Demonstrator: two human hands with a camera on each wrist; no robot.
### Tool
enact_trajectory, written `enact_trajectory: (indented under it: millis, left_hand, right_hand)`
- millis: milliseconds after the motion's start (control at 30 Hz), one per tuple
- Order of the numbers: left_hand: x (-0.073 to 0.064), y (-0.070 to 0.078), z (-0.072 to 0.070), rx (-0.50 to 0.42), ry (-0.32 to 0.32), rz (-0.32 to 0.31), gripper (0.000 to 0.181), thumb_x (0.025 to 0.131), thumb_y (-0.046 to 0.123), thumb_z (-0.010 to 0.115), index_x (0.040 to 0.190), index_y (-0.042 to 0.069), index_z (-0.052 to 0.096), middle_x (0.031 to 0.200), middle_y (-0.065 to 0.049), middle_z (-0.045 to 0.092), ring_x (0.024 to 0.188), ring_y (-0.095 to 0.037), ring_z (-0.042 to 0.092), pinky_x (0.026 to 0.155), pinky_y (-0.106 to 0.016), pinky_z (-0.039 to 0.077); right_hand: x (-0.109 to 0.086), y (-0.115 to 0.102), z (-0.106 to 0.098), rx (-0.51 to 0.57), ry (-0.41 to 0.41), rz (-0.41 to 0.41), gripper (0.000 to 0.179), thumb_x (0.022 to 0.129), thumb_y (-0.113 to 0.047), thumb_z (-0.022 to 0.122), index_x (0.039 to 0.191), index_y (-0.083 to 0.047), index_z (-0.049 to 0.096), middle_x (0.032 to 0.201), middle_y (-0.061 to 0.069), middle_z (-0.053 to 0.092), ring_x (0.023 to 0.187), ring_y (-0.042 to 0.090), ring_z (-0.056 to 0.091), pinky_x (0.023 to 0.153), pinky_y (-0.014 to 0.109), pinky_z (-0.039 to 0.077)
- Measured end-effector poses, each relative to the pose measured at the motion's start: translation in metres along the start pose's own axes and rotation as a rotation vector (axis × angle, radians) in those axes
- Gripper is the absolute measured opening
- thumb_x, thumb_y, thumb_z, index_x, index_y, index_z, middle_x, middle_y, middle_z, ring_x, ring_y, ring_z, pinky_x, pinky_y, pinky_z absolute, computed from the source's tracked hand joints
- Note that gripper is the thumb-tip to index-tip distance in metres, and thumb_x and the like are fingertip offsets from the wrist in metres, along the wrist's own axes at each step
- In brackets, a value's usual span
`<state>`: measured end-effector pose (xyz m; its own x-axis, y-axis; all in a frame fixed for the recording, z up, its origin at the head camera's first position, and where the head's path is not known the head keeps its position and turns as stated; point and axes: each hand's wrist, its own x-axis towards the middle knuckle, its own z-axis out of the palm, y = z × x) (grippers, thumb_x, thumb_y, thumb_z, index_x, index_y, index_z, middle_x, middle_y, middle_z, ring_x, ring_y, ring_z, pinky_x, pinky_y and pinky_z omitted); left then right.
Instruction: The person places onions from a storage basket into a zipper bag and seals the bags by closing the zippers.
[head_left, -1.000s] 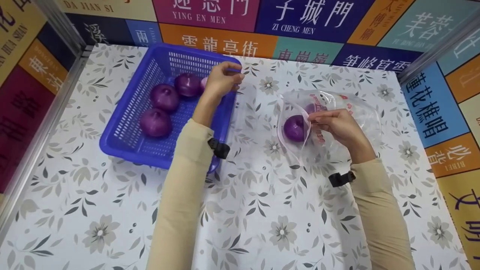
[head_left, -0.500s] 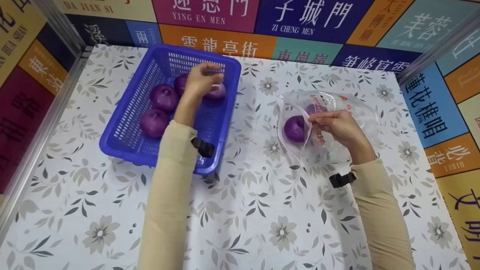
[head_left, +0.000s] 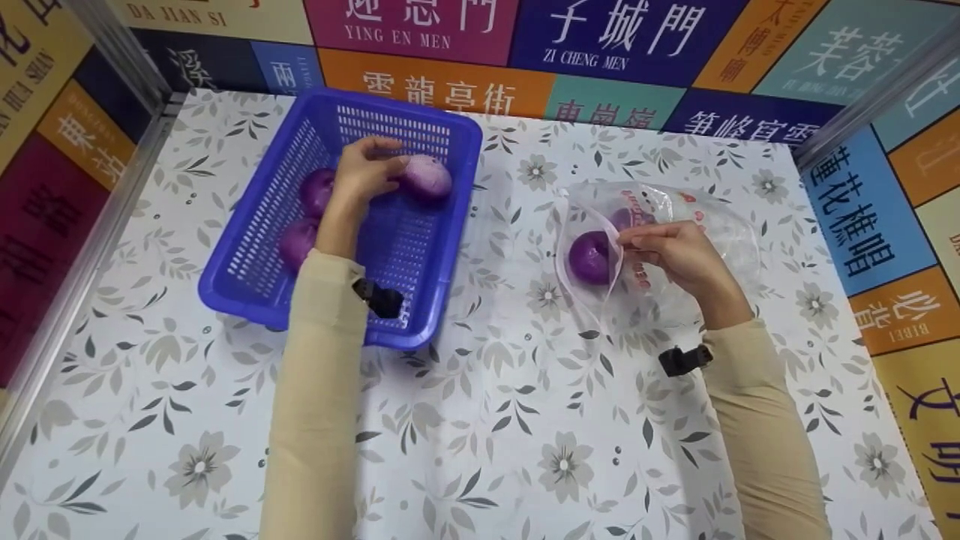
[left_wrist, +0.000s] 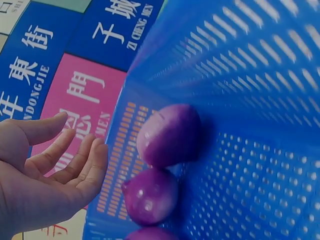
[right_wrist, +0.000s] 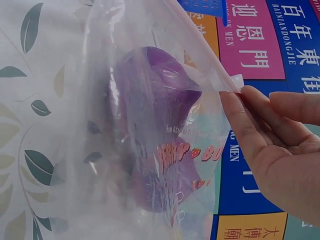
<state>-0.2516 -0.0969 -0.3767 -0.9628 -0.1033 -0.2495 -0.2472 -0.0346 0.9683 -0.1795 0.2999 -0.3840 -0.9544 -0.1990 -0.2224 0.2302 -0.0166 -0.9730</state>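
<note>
My left hand (head_left: 366, 174) hovers over the blue plastic basket (head_left: 463, 225), fingers loosely bent with nothing between them. Beside its fingertips in the head view lies a red onion with a pale side (head_left: 427, 180); the left wrist view shows that onion (left_wrist: 170, 135) apart from the fingers. Two more purple onions (head_left: 298, 244) lie at the basket's left, partly behind the hand and sleeve. On the right, my right hand (head_left: 679, 251) pinches the rim of a clear printed plastic bag (head_left: 720, 232), keeping its mouth apart. Inside the bag are two purple onions (head_left: 590, 257).
A white tablecloth (head_left: 517, 465) with grey leaves and flowers covers the table. Panels with coloured lettering (head_left: 600, 37) stand along the back and both sides. Between basket and bag runs a strip of tablecloth.
My left hand has moved left across the basket, uncovering the pale-sided onion and covering another one. The right hand stays at the bag's rim.
</note>
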Motion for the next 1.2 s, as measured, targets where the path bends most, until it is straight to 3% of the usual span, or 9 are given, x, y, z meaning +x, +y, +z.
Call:
enact_trajectory:
  millis: [167,400,700,800,1033,1200]
  left_hand:
    - [0.001,-0.006,-0.007,0.016,0.024,-0.016,0.027,0.083,-0.003,0.061,0.109,-0.005,0.055,0.095,-0.008,0.055,0.075,-0.014,0.055,0.072,-0.03,0.052]
    - [0.002,-0.014,-0.007,0.047,-0.007,-0.053,0.035,0.084,-0.001,0.059,0.118,-0.006,0.051,0.101,-0.009,0.053,0.077,-0.014,0.054,0.08,-0.035,0.05]
    - [0.008,-0.02,-0.002,0.148,-0.021,-0.035,0.035,0.085,0.0,0.059,0.119,-0.005,0.052,0.106,-0.014,0.055,0.079,-0.016,0.054,0.079,-0.038,0.049]
    - [0.01,-0.023,0.0,0.191,-0.025,-0.029,0.035,0.085,0.001,0.06,0.119,-0.004,0.053,0.109,-0.015,0.056,0.08,-0.018,0.054,0.075,-0.036,0.05]
    - [0.013,-0.028,0.004,0.279,-0.035,0.008,0.035,0.084,0.004,0.062,0.118,-0.003,0.056,0.104,-0.014,0.057,0.071,-0.012,0.052,0.051,-0.018,0.044]
    - [0.015,-0.032,0.005,0.352,-0.07,0.018,0.04,0.085,0.006,0.062,0.123,-0.001,0.053,0.111,-0.016,0.056,0.075,-0.014,0.051,0.054,-0.021,0.046]
  right_hand:
    - [0.001,0.0,0.0,-0.013,0.007,0.009,0.018,0.087,0.011,0.049,0.096,0.014,0.064,0.086,0.009,0.068,0.081,0.017,0.063,0.075,0.027,0.052]
    - [0.0,0.0,-0.001,-0.001,-0.008,0.001,0.019,0.088,0.011,0.048,0.098,0.016,0.063,0.087,0.011,0.068,0.08,0.018,0.064,0.076,0.029,0.052]
    - [0.0,0.001,-0.002,-0.026,-0.012,-0.009,0.02,0.088,0.012,0.046,0.101,0.019,0.06,0.087,0.01,0.068,0.079,0.019,0.065,0.077,0.031,0.052]
    - [0.001,0.001,-0.002,-0.026,-0.01,-0.005,0.02,0.088,0.012,0.046,0.101,0.019,0.06,0.088,0.01,0.068,0.08,0.019,0.065,0.078,0.031,0.052]
    - [0.002,0.002,-0.002,-0.009,-0.007,0.005,0.02,0.087,0.012,0.047,0.098,0.016,0.062,0.087,0.01,0.068,0.079,0.019,0.064,0.076,0.03,0.052]
    - [0.002,0.003,-0.001,-0.01,-0.008,-0.003,0.02,0.087,0.013,0.046,0.098,0.016,0.063,0.087,0.01,0.068,0.079,0.019,0.065,0.076,0.029,0.052]
